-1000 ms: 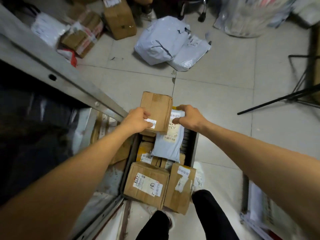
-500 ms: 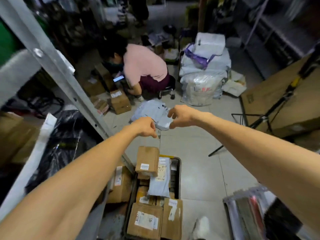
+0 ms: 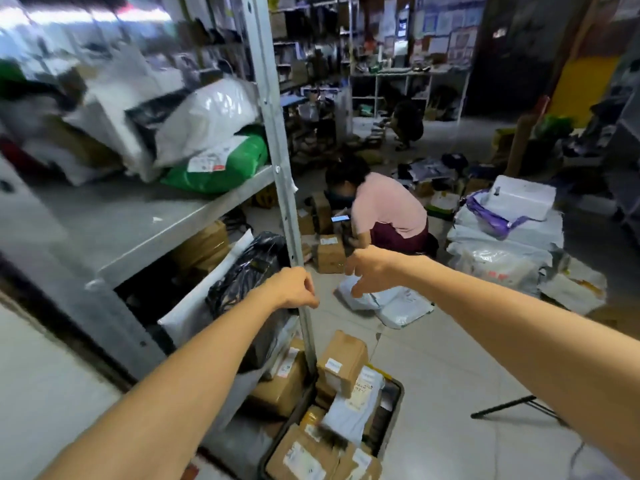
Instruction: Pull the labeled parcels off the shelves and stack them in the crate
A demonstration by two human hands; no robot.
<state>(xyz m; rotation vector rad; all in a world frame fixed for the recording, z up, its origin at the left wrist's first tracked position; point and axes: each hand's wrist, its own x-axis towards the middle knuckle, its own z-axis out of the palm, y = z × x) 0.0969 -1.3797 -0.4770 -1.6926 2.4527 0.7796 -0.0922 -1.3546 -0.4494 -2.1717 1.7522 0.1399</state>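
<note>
Cluttered storeroom, tiled floor. Shelves (image 3: 145,216) stood left, upright post (image 3: 277,140) between both empty hands: left hand (image 3: 294,289) loosely curled, right hand (image 3: 372,271) spread. Crate (image 3: 396,405) below held stacked parcels (image 3: 341,363); floor rightward lay open.

Parcel depot / courier sorting room: metal shelves (image 3: 194,216) loaded with labeled poly bags (image 3: 221,161), cartons and mailers (image 3: 388,299) piled across the tiled floor (image 3: 450,368), crate (image 3: 394,400) full of boxes, more racking (image 3: 408,81) along the back wall.
</note>
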